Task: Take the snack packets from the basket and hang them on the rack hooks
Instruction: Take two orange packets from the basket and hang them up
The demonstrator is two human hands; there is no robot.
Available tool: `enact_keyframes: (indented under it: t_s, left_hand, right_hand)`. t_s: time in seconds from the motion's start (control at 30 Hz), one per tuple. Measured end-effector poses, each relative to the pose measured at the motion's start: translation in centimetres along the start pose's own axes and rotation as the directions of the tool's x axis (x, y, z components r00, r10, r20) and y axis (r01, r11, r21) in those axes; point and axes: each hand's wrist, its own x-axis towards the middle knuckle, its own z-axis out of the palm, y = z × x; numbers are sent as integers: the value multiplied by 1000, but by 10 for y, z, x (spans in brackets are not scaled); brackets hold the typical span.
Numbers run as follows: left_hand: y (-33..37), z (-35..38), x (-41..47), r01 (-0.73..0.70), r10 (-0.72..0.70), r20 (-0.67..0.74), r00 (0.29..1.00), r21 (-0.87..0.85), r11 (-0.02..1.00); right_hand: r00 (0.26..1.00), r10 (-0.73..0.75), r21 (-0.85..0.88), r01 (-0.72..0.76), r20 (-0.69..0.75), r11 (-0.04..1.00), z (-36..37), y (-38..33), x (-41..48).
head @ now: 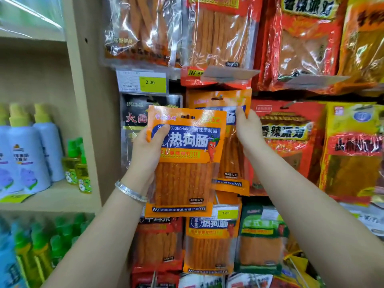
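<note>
Head view | left hand (147, 150) grips front orange packet (182, 163), unhung, before hung snack packets (209, 246) | right hand (248, 129) pinches rear orange packet (232, 159) near top | step: hanging it | next: thread slot onto unseen hook

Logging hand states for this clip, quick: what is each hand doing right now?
Left hand: grips the front orange snack packet by its upper left edge.
Right hand: pinches the upper right of the rear orange snack packet.

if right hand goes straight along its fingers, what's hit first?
Likely the bottom edge of the red-edged packet hanging just above: the right hand, pinching the rear orange packet, points up at the rack. Depth is unclear.
</note>
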Motion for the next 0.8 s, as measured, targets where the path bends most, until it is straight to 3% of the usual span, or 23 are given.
enact_keyframes:
  t_s: [0.13, 0.27, 0.47, 0.5, 0.6, 0.7, 0.8]
  left_hand:
    - [0, 3, 5, -2, 2, -2, 1000, -5, 1000]
    - [-2, 7, 7, 0, 0, 14, 1000, 11, 1000]
    - [-1, 13, 9, -3, 3, 11, 1000, 15, 1000]
    - [0, 16, 8, -8, 8, 17, 1000, 9, 1000]
    - [1, 27, 7, -30, 30, 19, 999, 40, 999]
    - [2, 38, 8, -71, 68, 48, 997, 67, 995]
    - [7, 45, 11, -252, 246, 53, 968, 179, 951]
  right_hand:
    - [989, -27, -201, 57, 148, 978, 2, -1, 1]
    - [970, -164, -159, 193, 179, 968, -6, 2, -14]
    - [942, -334, -115, 330, -20, 937, -15, 3, -58]
    - [943, -332, -56, 331, -15, 942, -16, 2, -62]
    - [978, -176, 163, 157, 112, 974, -15, -4, -62]
    - [984, -164, 167, 151, 69, 974, -18, -5, -54]
    - [980, -199, 198, 195, 2, 961, -23, -8, -46]
